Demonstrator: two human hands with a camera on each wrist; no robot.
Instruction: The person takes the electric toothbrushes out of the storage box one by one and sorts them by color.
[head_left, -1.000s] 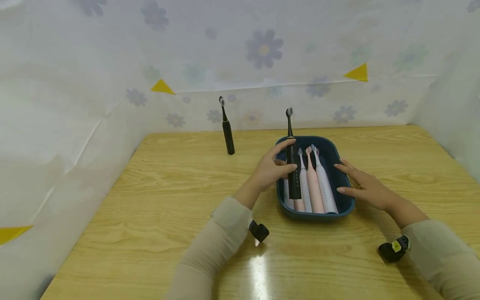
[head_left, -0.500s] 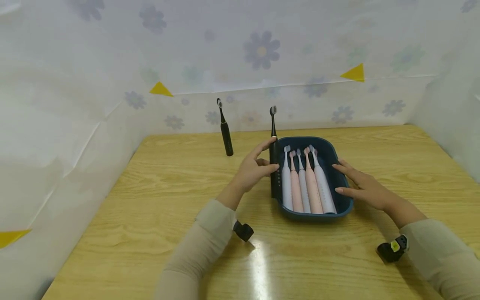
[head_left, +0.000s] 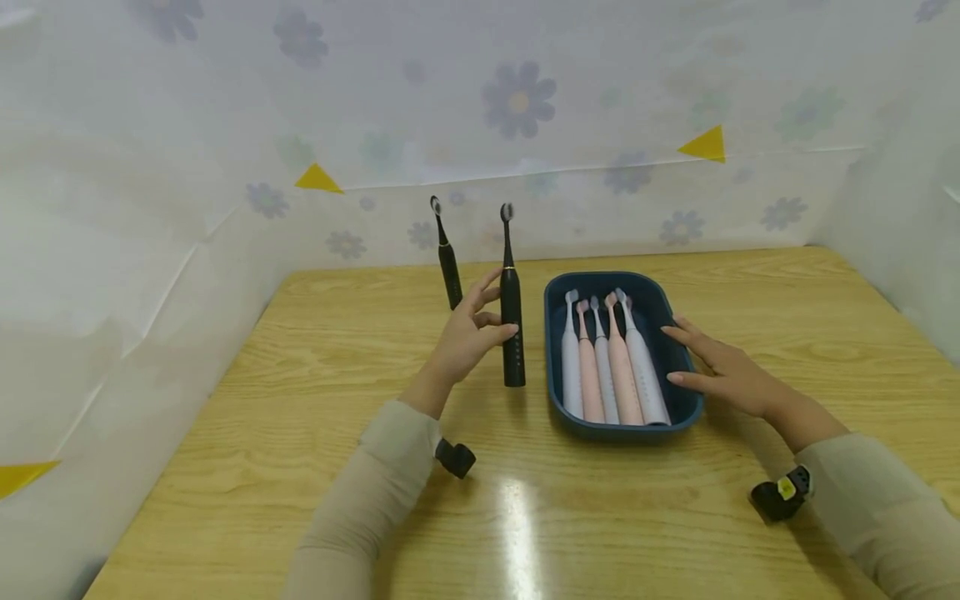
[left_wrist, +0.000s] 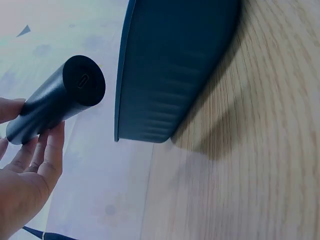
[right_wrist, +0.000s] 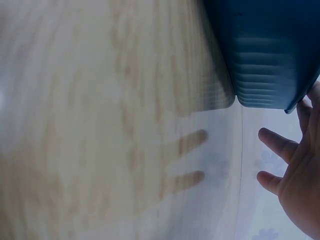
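In the head view my left hand (head_left: 459, 337) pinches a black electric toothbrush (head_left: 512, 312) by its handle, brush head up, in the air left of a dark blue bin (head_left: 628, 432). The left wrist view looks at the butt of this toothbrush (left_wrist: 50, 102), where a small charging port shows. Side by side in the bin lie several white toothbrushes (head_left: 648, 379) and pink toothbrushes (head_left: 626, 379). My right hand (head_left: 731, 375) is spread at the bin's right rim, fingertips over the edge; the right wrist view shows its other fingers (right_wrist: 278, 145) extended and apart.
Behind my left hand a second black electric toothbrush (head_left: 448, 271) stands upright near the back of the wooden table (head_left: 300, 367). A flower-patterned white sheet (head_left: 517, 167) rises behind the table's far edge, with yellow triangles (head_left: 705, 144) on it.
My left hand has carried the black toothbrush leftward, from above the bin to beside it, uncovering the toothbrushes at the bin's left. My right hand has stayed at the rim.
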